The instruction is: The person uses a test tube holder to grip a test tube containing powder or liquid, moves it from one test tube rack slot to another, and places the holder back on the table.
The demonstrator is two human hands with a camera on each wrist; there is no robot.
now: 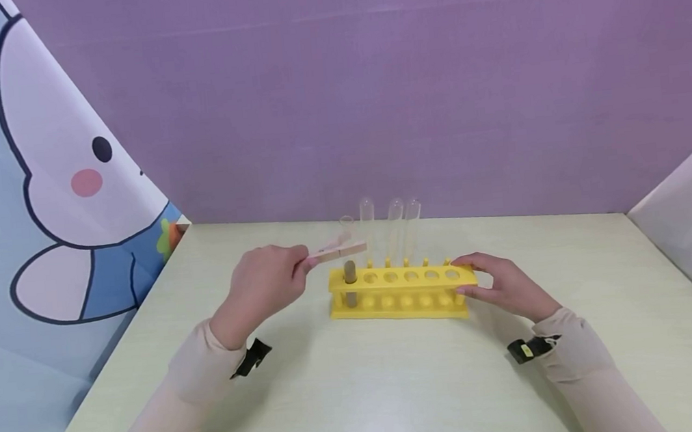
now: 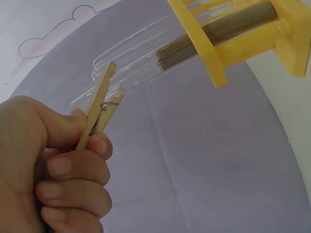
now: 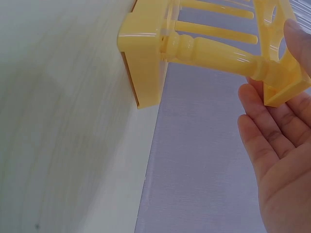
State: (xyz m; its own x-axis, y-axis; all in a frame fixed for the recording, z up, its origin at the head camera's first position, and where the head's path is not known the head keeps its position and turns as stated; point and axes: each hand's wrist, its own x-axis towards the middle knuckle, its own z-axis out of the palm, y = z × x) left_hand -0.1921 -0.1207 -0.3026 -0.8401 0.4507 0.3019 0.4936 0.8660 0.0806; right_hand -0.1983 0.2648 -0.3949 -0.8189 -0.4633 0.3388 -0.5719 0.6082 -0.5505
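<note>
My left hand [image 1: 268, 278] pinches a wooden test tube clamp [image 2: 101, 97] by its handle, thumb against curled fingers. The clamp's tip reaches near the upper part of a glass test tube [image 2: 141, 68] at the rack's left end; whether it encircles the glass, I cannot tell. Low in that tube sits brown material [image 1: 349, 272]. My right hand [image 1: 503, 284] grips the right end of the yellow test tube rack [image 1: 404, 314], thumb on the near side and fingers around the end. The rack stands upright on the table.
Several empty glass tubes stand upside down on the rack's back pegs, including one tube [image 1: 367, 211] near the clamp. The pale table [image 1: 361, 393] ends at a purple backdrop [image 1: 373, 104]. A blue cartoon cloth [image 1: 2, 383] hangs at the left.
</note>
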